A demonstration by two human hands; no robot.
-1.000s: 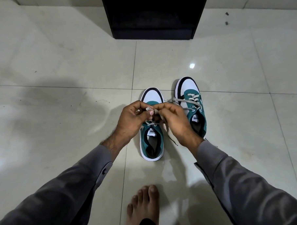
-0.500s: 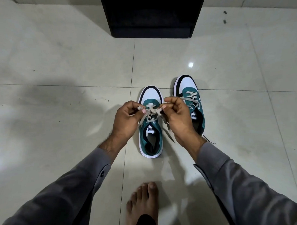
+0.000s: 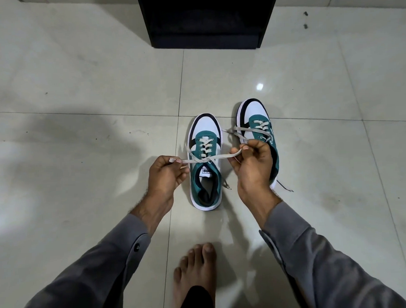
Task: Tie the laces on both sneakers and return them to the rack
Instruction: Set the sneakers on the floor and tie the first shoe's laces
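Note:
Two teal, white and black sneakers stand side by side on the tiled floor, toes pointing away from me. The left sneaker (image 3: 206, 163) has its pale lace (image 3: 205, 158) crossed over the tongue and stretched out to both sides. My left hand (image 3: 167, 176) pinches the lace's left end beside the shoe. My right hand (image 3: 252, 168) pinches the right end and covers the heel half of the right sneaker (image 3: 254, 121). That sneaker's laces lie loose across its top.
A black rack (image 3: 206, 18) stands on the floor straight ahead, beyond the sneakers. My bare foot (image 3: 195, 268) rests on the tiles just behind the left sneaker. Pale glossy tiles surround the shoes on all sides.
My hands were together over the left sneaker's tongue working the lace. They have moved apart sideways, pulling the two lace ends taut across the shoe.

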